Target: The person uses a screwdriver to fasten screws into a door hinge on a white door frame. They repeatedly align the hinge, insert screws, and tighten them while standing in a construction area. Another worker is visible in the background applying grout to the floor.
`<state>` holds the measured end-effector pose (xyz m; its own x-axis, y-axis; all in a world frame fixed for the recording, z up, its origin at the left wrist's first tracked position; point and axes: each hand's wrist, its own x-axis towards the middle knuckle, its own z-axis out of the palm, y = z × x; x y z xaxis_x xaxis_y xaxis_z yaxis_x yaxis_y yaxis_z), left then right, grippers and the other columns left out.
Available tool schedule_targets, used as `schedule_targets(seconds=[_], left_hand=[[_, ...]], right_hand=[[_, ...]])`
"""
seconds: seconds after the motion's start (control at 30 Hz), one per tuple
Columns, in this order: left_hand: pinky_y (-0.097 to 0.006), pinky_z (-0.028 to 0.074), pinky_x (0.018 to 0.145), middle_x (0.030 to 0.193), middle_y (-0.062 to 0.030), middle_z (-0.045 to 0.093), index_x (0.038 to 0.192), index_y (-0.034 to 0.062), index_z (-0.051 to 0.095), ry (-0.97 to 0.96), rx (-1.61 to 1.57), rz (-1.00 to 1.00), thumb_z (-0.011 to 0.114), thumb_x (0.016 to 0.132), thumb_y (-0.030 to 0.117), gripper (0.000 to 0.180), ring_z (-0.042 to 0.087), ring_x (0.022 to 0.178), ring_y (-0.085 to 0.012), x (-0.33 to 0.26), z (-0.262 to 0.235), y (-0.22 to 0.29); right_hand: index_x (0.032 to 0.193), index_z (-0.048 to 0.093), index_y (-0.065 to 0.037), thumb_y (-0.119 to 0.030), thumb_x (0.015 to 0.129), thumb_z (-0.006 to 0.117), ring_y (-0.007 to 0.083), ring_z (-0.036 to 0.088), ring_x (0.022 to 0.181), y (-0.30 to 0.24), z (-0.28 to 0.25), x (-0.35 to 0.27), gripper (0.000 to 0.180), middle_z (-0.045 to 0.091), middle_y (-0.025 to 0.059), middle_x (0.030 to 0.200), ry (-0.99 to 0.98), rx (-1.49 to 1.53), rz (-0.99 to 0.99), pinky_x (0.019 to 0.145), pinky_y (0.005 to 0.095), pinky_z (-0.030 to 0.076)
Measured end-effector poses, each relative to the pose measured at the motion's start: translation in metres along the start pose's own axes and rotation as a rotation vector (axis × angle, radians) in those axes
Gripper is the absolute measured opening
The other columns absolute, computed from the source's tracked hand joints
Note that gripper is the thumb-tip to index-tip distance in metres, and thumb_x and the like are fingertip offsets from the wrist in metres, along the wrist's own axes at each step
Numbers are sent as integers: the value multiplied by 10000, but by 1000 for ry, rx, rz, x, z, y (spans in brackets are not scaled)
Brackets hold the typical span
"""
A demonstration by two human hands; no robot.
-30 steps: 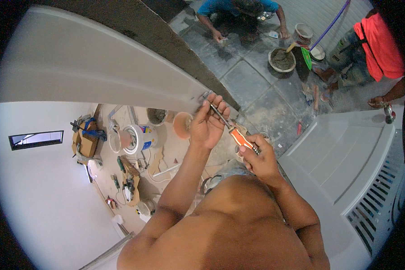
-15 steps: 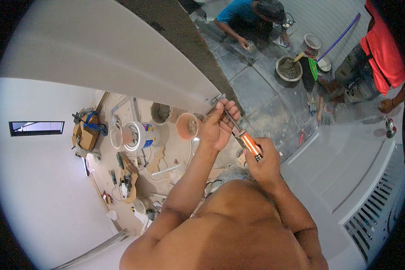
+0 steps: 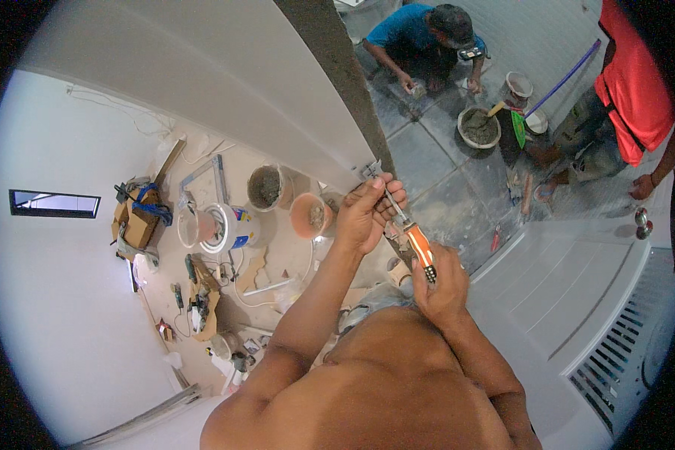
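A screwdriver [image 3: 418, 244] with an orange and black handle slants up from my right hand [image 3: 444, 283], whose fingers are closed around the handle's end. My left hand [image 3: 364, 214] pinches the thin metal shaft near its tip. Just beyond those fingertips a small metal plate [image 3: 370, 169] sits at the edge of a white door frame [image 3: 277, 97], and the tip points at it. My left fingers hide part of where tip and plate meet.
An open white door [image 3: 577, 277] with a round metal knob [image 3: 642, 223] stands at right. Buckets [image 3: 268, 187], cables and tools lie on the left floor. A person in blue [image 3: 401, 30] crouches over tiles beside a mortar basin [image 3: 478, 127]; another in red [image 3: 630, 82] stands at right.
My view has shifted slightly. Both hands stay on the screwdriver, its tip still at the plate. The handle shows more upright, and the left fingers have closed further around the shaft.
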<state>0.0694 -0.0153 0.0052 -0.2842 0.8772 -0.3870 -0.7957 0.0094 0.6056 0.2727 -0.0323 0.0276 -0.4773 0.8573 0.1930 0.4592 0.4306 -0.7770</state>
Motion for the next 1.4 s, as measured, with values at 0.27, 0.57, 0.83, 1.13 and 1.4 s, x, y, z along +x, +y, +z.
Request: schedule_targets(seconds=[0.27, 0.57, 0.83, 1.13, 1.4], left_hand=[[-406, 576, 861, 1007, -149, 688, 1125, -18, 605, -2, 30, 5, 618, 957, 200, 275, 688, 906, -251, 0, -1, 4], [-400, 578, 851, 994, -148, 691, 1116, -20, 608, 22, 60, -2, 602, 967, 220, 282, 691, 900, -250, -2, 2, 7], [-388, 569, 851, 1051, -150, 681, 1145, -23, 590, 12, 41, 43, 564, 987, 210, 283, 685, 910, -243, 2, 5, 4], [-403, 563, 855, 1046, -152, 683, 1155, -22, 589, -12, 45, 23, 574, 978, 210, 292, 680, 925, -247, -1, 5, 9], [-436, 535, 909, 1094, -147, 669, 1197, -11, 576, 37, -16, 4, 565, 974, 242, 337, 666, 966, -257, 4, -3, 7]], right_hand=[[1139, 521, -2, -196, 906, 632, 237, 592, 665, 10, 3, 2, 323, 627, 122, 865, -97, 818, 406, 607, 380, 492], [1162, 503, 12, -196, 932, 606, 156, 553, 573, 6, 1, -1, 327, 604, 70, 818, -217, 630, 403, 530, 295, 459], [1162, 519, -15, -237, 960, 549, 128, 490, 464, 6, 0, 11, 302, 609, 92, 809, 72, 323, -18, 413, 260, 380], [1208, 494, -76, -175, 912, 614, 154, 521, 482, 4, -9, 2, 334, 618, 109, 815, -318, 1354, 888, 421, 294, 400], [1126, 511, -2, -137, 802, 714, 359, 630, 910, -4, -2, 9, 406, 621, 215, 967, -97, 430, 328, 825, 421, 483]])
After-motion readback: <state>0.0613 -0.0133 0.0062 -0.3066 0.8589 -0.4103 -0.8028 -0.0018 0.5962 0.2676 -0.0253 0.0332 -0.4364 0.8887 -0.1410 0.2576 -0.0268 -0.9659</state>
